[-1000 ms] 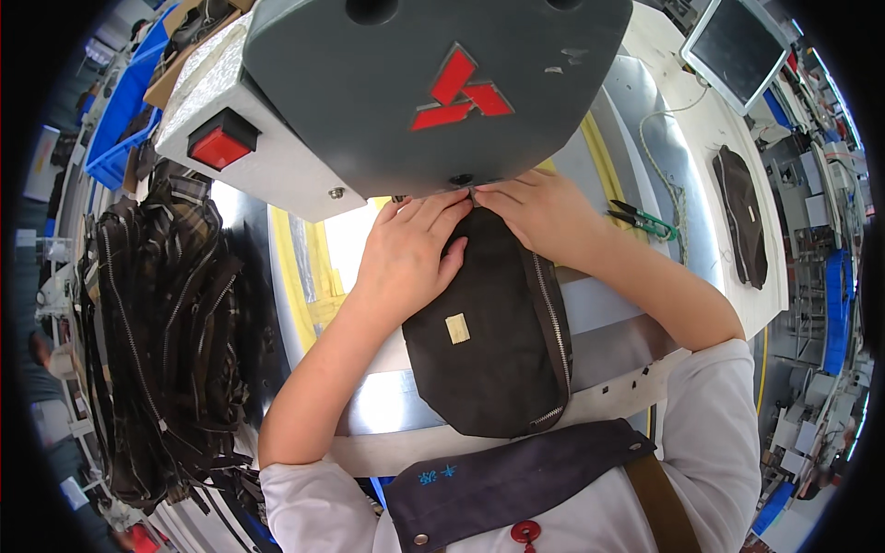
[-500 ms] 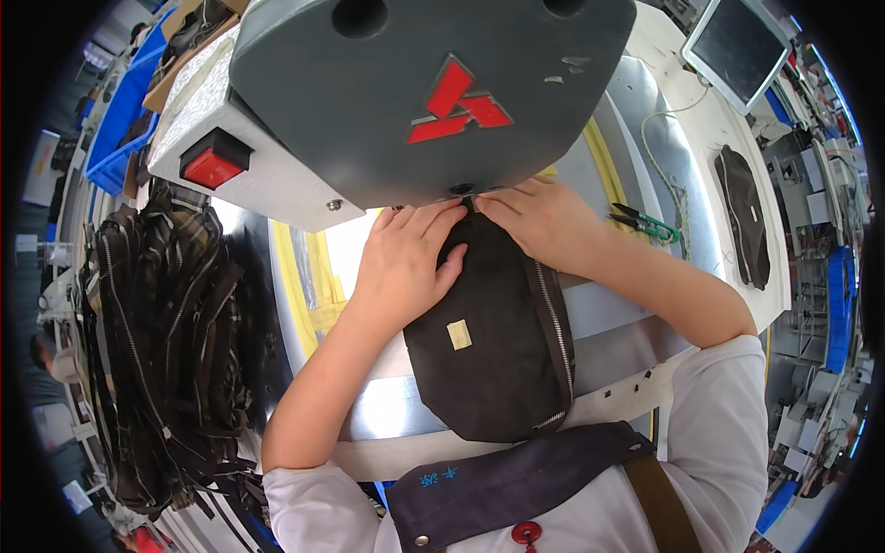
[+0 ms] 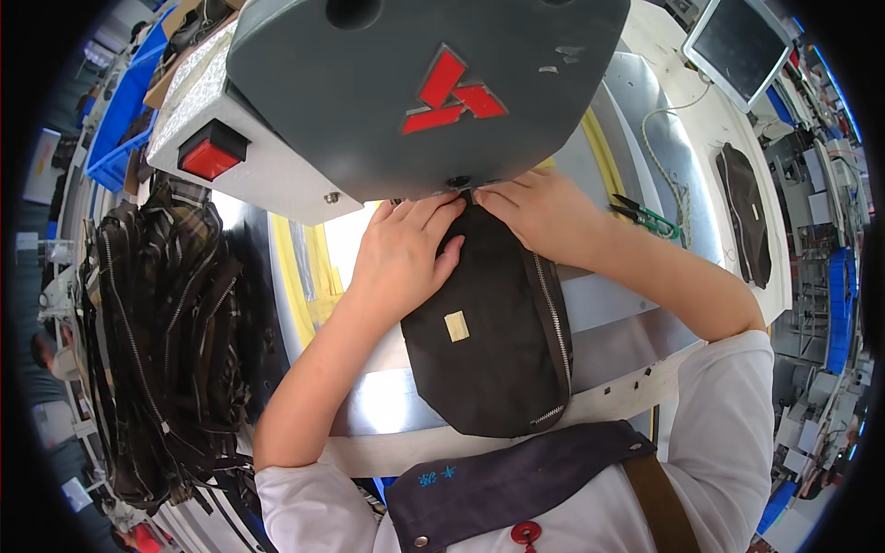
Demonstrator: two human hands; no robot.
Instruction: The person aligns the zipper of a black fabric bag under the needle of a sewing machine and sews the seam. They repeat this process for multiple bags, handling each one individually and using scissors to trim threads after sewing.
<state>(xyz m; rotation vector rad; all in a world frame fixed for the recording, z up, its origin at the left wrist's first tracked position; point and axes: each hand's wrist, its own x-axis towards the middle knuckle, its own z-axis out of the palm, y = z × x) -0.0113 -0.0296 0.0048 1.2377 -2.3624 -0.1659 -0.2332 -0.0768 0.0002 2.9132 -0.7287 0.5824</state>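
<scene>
A dark brown fabric pouch (image 3: 489, 359) lies lengthwise on the shiny metal machine bed. A metal zipper runs down its right edge, and a small pale tag sits on its upper face. Its narrow far end reaches under the grey head of a sewing machine (image 3: 369, 111). My left hand (image 3: 403, 244) grips the left side of that end, fingertips close to the machine head and thumb on the cloth. Opposite it, my right hand (image 3: 539, 217) pinches the right side of the same end. The machine head hides the needle area and some fingertips.
A thick heap of dark zippered pouches (image 3: 166, 350) hangs at the left. Green-handled thread snips (image 3: 645, 219) lie right of my right hand, near a pale cord. Another dark pouch (image 3: 743, 217) rests farther right, below a screen (image 3: 737, 51). A red switch (image 3: 212, 152) sits on a white box.
Both hands and the pouch have shifted very slightly up and left in the picture, and the machine head has too. The grip looks the same.
</scene>
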